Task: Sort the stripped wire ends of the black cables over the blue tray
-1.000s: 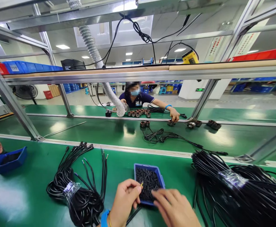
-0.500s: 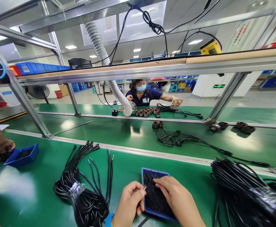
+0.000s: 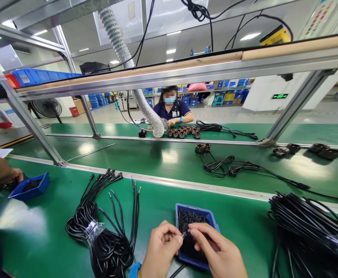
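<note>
My left hand (image 3: 160, 251) pinches the thin end of a black wire (image 3: 182, 234) whose tip shows yellow and blue. My right hand (image 3: 217, 253) meets it fingertip to fingertip, pinched on a small black piece too tiny to name. Both hands hover over a small blue tray (image 3: 211, 220) filled with short black tube pieces. A blue band sits on my left wrist. Left of the hands lies a coiled bundle of black cables (image 3: 102, 239), taped together, with loose ends fanned toward the conveyor.
A large heap of black cables (image 3: 310, 231) lies at the right. A co-worker's hand (image 3: 3, 175) rests at a second blue tray (image 3: 29, 187) on the left. Across the green conveyor (image 3: 163, 162) a seated person works beside motor coils (image 3: 183, 133) and a silver duct hose (image 3: 122, 50).
My right hand left the tray's pieces and came to my left hand's wire tip. The view tilted down. The person opposite pulled an outstretched arm back in.
</note>
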`<state>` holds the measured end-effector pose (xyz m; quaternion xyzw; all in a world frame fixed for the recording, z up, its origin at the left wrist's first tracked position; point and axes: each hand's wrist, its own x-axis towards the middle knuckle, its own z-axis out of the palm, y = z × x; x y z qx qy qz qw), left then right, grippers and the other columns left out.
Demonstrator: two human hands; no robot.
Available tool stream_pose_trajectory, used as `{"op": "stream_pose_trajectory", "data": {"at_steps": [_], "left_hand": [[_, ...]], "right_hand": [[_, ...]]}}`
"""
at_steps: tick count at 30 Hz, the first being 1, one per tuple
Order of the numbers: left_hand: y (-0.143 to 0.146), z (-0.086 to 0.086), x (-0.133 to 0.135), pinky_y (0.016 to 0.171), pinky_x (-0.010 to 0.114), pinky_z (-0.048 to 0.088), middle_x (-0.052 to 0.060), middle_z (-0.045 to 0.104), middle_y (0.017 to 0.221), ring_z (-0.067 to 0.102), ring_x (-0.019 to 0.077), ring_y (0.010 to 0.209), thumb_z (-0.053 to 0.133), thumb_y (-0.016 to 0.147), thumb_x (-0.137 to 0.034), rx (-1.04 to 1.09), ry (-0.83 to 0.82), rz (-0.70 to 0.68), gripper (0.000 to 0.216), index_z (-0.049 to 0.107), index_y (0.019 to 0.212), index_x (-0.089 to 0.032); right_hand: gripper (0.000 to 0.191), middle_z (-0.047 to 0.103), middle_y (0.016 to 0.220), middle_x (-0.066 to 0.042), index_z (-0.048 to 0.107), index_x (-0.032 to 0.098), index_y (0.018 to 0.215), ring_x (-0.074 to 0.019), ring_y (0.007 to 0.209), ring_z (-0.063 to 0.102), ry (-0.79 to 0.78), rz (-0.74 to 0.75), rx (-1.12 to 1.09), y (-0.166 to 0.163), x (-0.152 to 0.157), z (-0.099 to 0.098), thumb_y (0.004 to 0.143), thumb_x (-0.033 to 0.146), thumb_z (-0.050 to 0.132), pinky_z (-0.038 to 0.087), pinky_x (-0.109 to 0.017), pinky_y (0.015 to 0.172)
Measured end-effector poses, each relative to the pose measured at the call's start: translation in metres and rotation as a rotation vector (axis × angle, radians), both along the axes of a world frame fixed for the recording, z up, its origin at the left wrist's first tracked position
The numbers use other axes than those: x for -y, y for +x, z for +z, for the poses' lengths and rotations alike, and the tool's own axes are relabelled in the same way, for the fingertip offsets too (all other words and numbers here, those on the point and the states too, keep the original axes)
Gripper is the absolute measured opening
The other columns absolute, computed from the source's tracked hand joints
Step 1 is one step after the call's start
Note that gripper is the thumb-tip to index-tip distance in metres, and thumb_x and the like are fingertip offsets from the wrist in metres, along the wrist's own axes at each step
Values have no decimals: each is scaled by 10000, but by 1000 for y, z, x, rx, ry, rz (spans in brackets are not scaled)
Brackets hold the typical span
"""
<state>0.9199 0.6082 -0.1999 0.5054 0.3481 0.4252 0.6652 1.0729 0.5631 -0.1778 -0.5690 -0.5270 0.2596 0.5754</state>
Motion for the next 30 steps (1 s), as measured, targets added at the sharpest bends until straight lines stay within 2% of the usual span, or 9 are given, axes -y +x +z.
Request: {"op": "stream_pose_trajectory", "data": {"at_steps": [7, 12, 15, 18, 20, 22, 25, 28, 30], "left_hand": [[1, -2, 0, 470, 202, 330, -30, 483, 712, 406, 54, 502, 720, 743, -332, 12, -5, -7, 199, 649, 734, -146], [0, 1, 0, 477, 196, 317, -42, 483, 654, 416, 56, 502, 747, 747, -411, 38, -12, -12, 288, 640, 749, -144], [-1, 2, 1, 471, 193, 301, -43, 490, 616, 433, 65, 512, 770, 720, -504, 50, -40, -22, 392, 632, 768, -139], [-1, 4, 1, 454, 193, 282, -44, 489, 563, 435, 74, 499, 777, 679, -591, 25, -86, -14, 494, 624, 792, -135], [-1, 8, 1, 447, 195, 270, -46, 486, 534, 424, 76, 484, 771, 660, -630, 8, -114, -14, 539, 618, 804, -133], [-2, 13, 2, 442, 197, 257, -49, 476, 524, 407, 72, 476, 777, 642, -634, -8, -132, -30, 545, 614, 785, -134], [-4, 20, 3, 442, 201, 243, -53, 457, 526, 393, 70, 479, 791, 631, -589, -34, -140, -76, 499, 615, 744, -136], [-5, 23, 4, 446, 206, 244, -54, 446, 540, 388, 69, 482, 786, 640, -544, -41, -119, -105, 446, 617, 723, -139], [-6, 22, 4, 446, 210, 240, -55, 442, 541, 383, 69, 479, 776, 652, -527, -44, -110, -117, 423, 619, 720, -141]], "right_hand": [[230, 763, 822, -38, 789, 232, 875, -141, 551, 677, 32, 16, 44, 2, 1, -1, 828, 441, 705, 592, -183, 523], [198, 767, 899, -58, 779, 226, 923, -164, 626, 706, 60, 55, 117, 0, 3, -4, 878, 380, 664, 595, -199, 520], [132, 760, 892, -49, 764, 236, 954, -163, 692, 720, 204, 72, 262, -2, 1, -2, 895, 260, 649, 602, -198, 597], [254, 758, 924, -44, 738, 256, 1076, -168, 819, 725, 416, 79, 464, -1, 0, 1, 903, 137, 596, 603, -225, 736], [341, 761, 953, -38, 705, 272, 1176, -164, 851, 725, 461, 106, 548, 1, -1, 0, 907, 108, 571, 599, -228, 763], [349, 767, 956, -27, 684, 281, 1214, -156, 841, 734, 397, 72, 523, 4, 0, -3, 911, 136, 589, 601, -214, 765], [283, 781, 933, -27, 690, 262, 1191, -157, 791, 758, 206, -18, 305, 8, 2, -9, 916, 245, 624, 613, -185, 704], [277, 787, 944, -45, 704, 242, 1168, -177, 797, 767, 83, 26, 152, 9, 3, -12, 916, 328, 626, 618, -184, 660], [271, 786, 953, -40, 710, 252, 1160, -172, 828, 765, 79, 46, 146, 8, 4, -12, 912, 329, 632, 616, -185, 711]]}}
